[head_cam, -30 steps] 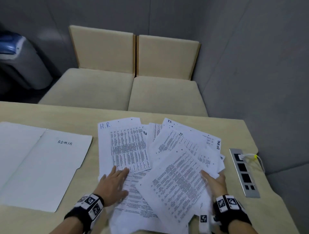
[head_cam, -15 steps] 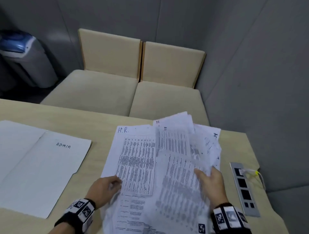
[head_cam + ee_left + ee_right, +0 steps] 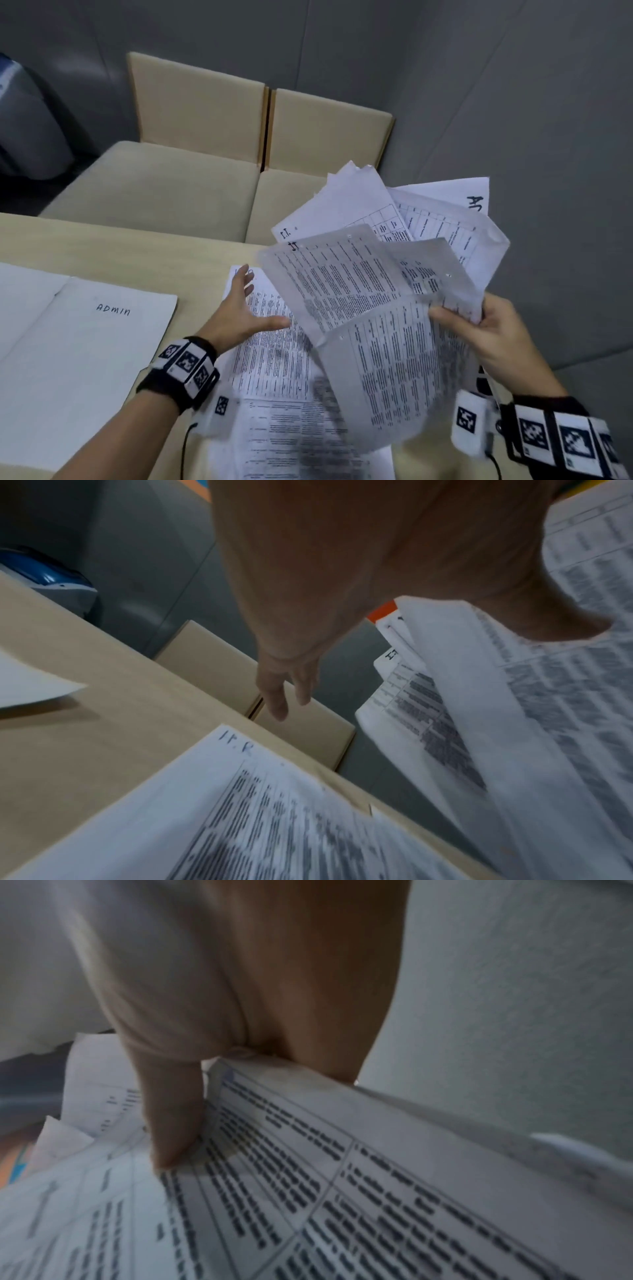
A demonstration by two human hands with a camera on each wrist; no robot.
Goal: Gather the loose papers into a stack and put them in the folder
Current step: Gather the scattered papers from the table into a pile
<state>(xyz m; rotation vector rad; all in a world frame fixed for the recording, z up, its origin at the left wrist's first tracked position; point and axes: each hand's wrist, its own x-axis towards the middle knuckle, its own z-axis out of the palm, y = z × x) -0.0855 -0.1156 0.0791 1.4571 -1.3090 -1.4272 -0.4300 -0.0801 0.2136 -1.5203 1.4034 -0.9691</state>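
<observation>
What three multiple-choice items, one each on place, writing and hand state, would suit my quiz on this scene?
1. Where is the folder? A) left of the papers B) on a chair C) in the right hand
2. What is written on it? A) H.R. B) ADMIN C) I.T.
3. What is the right hand doing? A) resting flat B) pointing C) gripping the lifted papers

A: it lies open on the table, left.
B: handwritten near its top.
C: thumb pinches the fanned sheets; the left hand is open.

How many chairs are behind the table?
2. The left chair and the right chair stand side by side, touching, beyond the far edge of the table. The lifted papers cover part of the right one's seat.
</observation>
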